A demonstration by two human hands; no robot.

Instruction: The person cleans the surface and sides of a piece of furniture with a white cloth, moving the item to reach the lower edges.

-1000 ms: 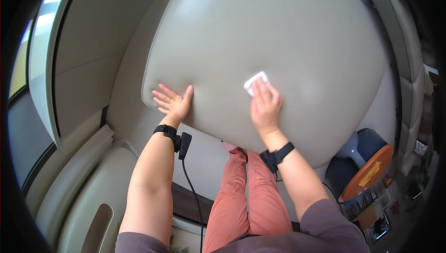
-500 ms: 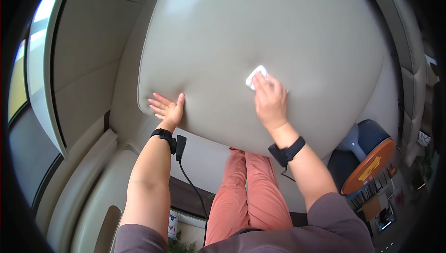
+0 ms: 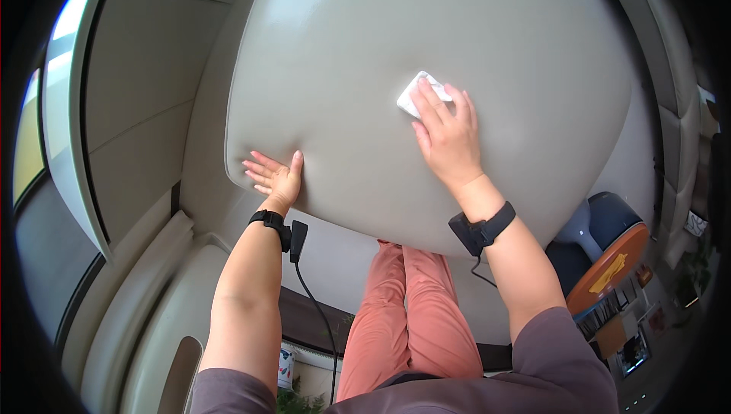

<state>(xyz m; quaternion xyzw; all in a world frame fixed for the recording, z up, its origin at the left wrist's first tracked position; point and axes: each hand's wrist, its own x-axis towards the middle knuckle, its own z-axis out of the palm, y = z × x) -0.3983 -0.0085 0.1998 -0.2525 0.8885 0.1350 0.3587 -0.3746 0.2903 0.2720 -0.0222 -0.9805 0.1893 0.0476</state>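
Note:
A large, smooth grey-beige padded cushion [image 3: 358, 163] fills the middle of the view. My left hand [image 3: 276, 176] rests near its front left corner, with fingers spread and thumb out, denting the surface and holding nothing. Further out and right of the middle, my right hand [image 3: 448, 128] presses a small white folded cloth [image 3: 412, 93] flat against the cushion. The fingers lie over the cloth, and its left edge sticks out past them. Whether it is fabric or paper I cannot tell.
Padded panels [image 3: 145, 56] and a window [image 3: 34, 140] border the left side. At right stand a round orange-brown stool or table top [image 3: 609, 271] and a dark blue chair [image 3: 609, 220]. Black wrist straps with cables are on both forearms; one cable [image 3: 324, 304] hangs beside my legs.
My right hand has slid the white cloth a little further away across the cushion, and its fingers are more stretched out. My left hand has stayed in place.

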